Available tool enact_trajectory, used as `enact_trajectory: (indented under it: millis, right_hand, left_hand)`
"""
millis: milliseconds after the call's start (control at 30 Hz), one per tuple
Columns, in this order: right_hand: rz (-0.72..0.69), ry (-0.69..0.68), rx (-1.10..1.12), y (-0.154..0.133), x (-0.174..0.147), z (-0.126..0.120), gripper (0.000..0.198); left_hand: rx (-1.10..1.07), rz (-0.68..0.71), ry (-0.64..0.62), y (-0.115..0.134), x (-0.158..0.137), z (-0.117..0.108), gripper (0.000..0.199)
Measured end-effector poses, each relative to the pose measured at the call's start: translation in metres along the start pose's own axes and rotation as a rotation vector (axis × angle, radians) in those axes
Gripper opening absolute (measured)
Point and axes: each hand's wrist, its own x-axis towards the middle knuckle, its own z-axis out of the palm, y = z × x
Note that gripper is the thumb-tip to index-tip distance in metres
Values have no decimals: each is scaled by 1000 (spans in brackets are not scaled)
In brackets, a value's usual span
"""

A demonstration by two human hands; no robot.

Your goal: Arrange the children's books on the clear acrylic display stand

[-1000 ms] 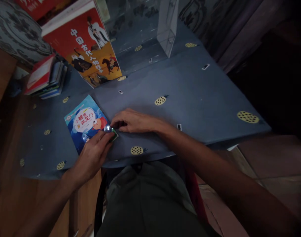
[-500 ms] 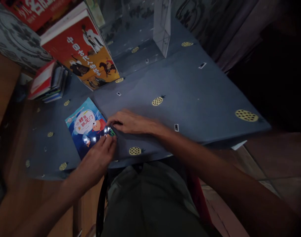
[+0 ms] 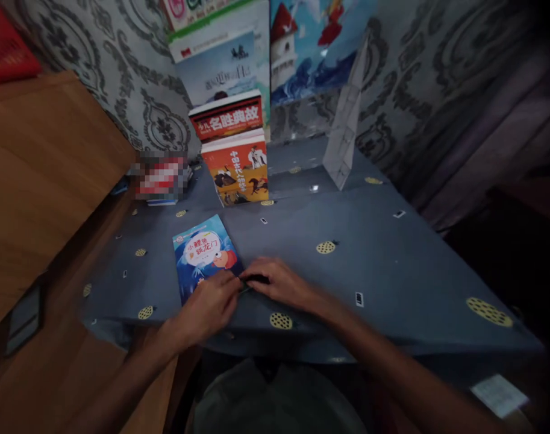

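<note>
Since both our hands meet over one corner of it, we take the blue book (image 3: 205, 252), flat on the cloth (image 3: 392, 283) a little left of the frame's middle, to be the thing in work. Its cover is up and its title faces our side, which seems to suit reading it from here.

Our left hand (image 3: 211, 304) lies over the lower right part of the cover, fingers bent and close together, tips down at the corner. We judge that resting there helps keep the book from sliding. Whether those fingers only press or also pinch an edge, we cannot tell. Our right hand (image 3: 279, 283) reaches in from the right, tips at the same corner and almost meeting the left ones. A dark gap shows between its thumb and fingers, but the tips are too blurred for us to tell whether they pinch anything. Working at a corner probably gives us the easiest purchase and leaves most of the cover in sight.

Toward the top middle, an orange book (image 3: 241, 175) stands upright before a red book (image 3: 229, 120), seemingly so that both covers show. Left of them lies a pile (image 3: 161, 187), its upper part pixelated, apparently kept apart from our hands.
</note>
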Motion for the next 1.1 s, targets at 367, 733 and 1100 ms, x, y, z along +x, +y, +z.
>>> enact_trajectory:
  millis: [367, 733, 1100]
  right_hand:
    - [-88, 73, -218, -11, -22, 14, 20]
    - [-38, 10, -236, -23, -7, 3, 14]
    - [172, -96, -483, -1, 131, 53, 48]
  left_hand:
    - [172, -248, 212, -109, 71, 24, 43]
    - [-116, -349, 393, -158, 45, 22, 39]
    - [66, -628, 453, -167, -19, 32, 41]
